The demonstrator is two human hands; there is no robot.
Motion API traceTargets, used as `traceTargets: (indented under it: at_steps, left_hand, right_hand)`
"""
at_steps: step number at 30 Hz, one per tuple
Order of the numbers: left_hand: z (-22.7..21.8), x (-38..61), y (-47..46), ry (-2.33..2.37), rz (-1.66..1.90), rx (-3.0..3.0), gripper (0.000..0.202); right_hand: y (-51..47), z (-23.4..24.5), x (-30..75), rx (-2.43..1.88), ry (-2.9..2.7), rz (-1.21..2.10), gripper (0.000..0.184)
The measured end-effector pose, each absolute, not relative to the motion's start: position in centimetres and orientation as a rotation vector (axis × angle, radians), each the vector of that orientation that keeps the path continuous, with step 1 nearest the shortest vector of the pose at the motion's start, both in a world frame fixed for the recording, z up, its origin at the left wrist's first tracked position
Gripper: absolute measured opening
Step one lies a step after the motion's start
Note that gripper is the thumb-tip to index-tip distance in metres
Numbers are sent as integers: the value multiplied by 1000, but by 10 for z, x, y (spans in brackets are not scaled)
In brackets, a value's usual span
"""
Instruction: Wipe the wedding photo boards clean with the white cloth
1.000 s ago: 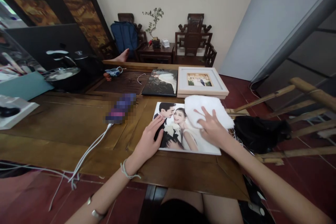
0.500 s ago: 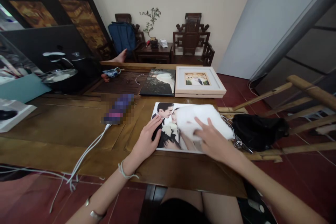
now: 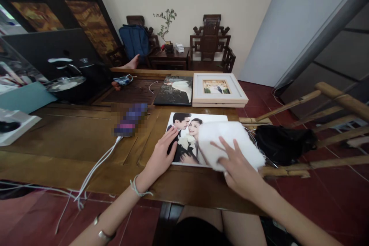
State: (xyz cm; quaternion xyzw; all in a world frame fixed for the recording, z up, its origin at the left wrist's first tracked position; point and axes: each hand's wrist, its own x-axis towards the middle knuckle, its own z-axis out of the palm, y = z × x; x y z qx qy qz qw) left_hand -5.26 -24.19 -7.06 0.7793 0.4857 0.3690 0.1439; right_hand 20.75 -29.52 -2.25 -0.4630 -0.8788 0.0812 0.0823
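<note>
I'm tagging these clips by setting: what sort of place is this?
Most likely a sitting room in a home, though a small office is possible. Carved wooden chairs stand by the wall, a potted plant sits on the small table between them, and a blue backpack is on one chair.

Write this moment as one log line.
left hand: resting on left side of flat white-and-black rectangular portrait panel; right hand: spread on fluffy white rectangular cloth over panel's right part; behind: white rectangular picture frame
</note>
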Motion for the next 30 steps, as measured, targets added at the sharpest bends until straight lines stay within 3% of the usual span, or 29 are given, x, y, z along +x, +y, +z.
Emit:
traceTargets:
  at_steps: [6, 18, 30]
  left_hand:
    - [-70, -53, -241, 1391, 1031, 2263, 42]
    - [-69, -54, -241, 1378, 1031, 2238, 41]
    - [-71, -51, -242, 1396, 1063, 2238, 41]
  right_hand:
    - [-351, -18, 207, -1244, -2690, 395, 42]
    - [-189, -18, 213, -1576, -2461, 183, 45]
    - [-357, -17, 205, -1391, -2656, 418, 39]
